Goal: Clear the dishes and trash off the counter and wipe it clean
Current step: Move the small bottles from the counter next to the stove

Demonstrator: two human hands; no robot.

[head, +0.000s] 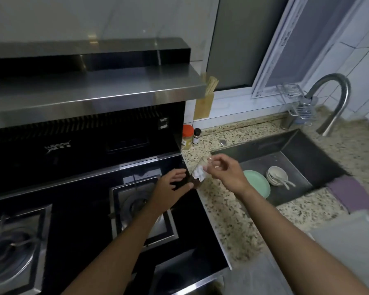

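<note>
Pale logo [58, 146] on the range hood panel [94, 143] is too blurred to read.

Both arms are bare. The left forearm [124, 237] shows from the bottom centre of the frame to the wrist, the right forearm [290, 226] from the lower right corner. The left hand [175, 184] and right hand [224, 173], mid-frame, are bare-skinned too, with slim fingers.

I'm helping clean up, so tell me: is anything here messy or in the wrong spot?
Yes. The right hand pinches a crumpled white wrapper beside the stove: trash, not kitchenware. What looks like a small spoon lies alone on the counter by the far corner of the sink, apart from the dishes inside.
</note>
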